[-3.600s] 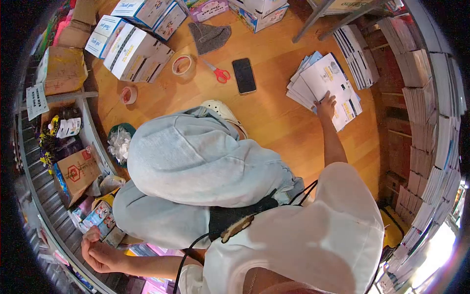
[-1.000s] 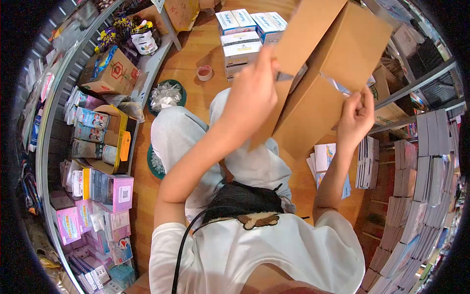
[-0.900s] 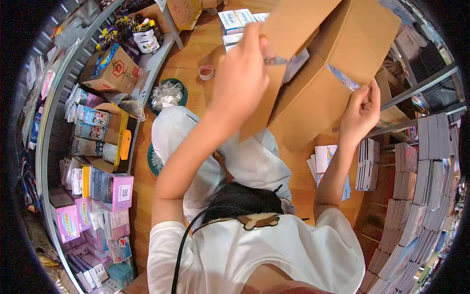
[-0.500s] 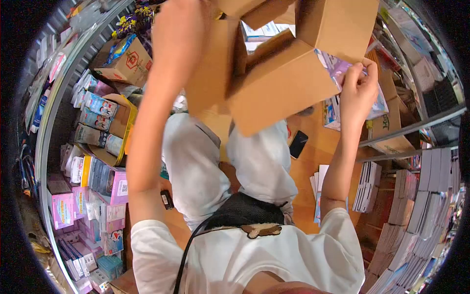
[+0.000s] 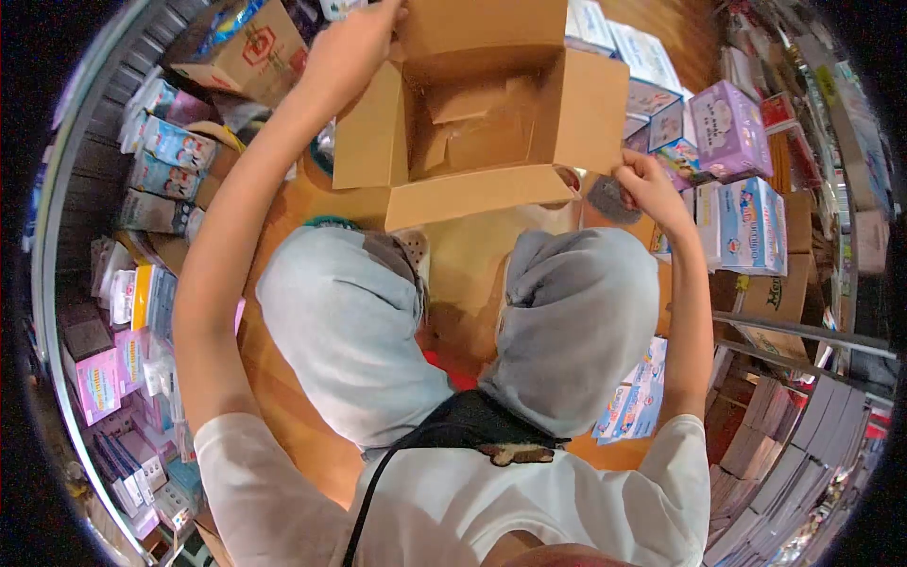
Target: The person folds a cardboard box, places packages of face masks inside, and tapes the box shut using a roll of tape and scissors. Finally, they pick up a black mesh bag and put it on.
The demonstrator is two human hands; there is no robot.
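Note:
An open cardboard box (image 5: 477,142) is in front of my knees, its flaps folded outward and its inside facing me. Bare brown cardboard shows at its bottom. My left hand (image 5: 354,52) is closed on the far left part of the box, by the far flap. At the near corner of the right flap (image 5: 590,113), the fingers of my right hand (image 5: 654,194) are pinched together on the cardboard edge. The near flap (image 5: 482,197) hangs toward my legs.
Boxed goods, among them a purple box (image 5: 727,130) and a white-blue box (image 5: 753,225), stand at the right. A printed carton (image 5: 248,52) is at the upper left. Shelves with paper stacks (image 5: 789,444) line the right; packaged items (image 5: 118,373) fill the left. Flat printed packs (image 5: 635,397) lie on the floor.
The box has turned so its inside faces me. Its bottom now shows closed, where white packs showed through before. Both hands moved with it, and my knees have spread apart.

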